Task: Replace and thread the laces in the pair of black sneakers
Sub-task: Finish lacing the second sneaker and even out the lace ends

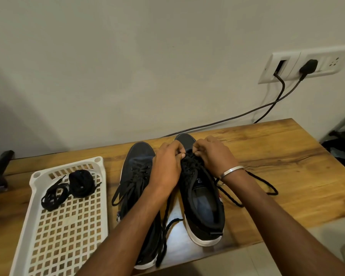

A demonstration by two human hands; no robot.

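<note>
Two black sneakers with white soles stand side by side on the wooden table, toes pointing to the wall. The left sneaker (137,168) has loose black lace ends trailing off its left side. Over the right sneaker (202,204), near its lowest eyelets, my left hand (167,166) and my right hand (211,152) both pinch its black lace (189,166). That lace's free ends trail to the right (265,186) and down between the shoes (167,228). My forearms hide part of both sneakers.
A white perforated plastic tray (64,226) lies left of the shoes and holds two bundles of black laces (81,183). Black cables (247,112) run from a wall socket (307,65) to the table's back edge. The table's front edge lies just below the shoe heels.
</note>
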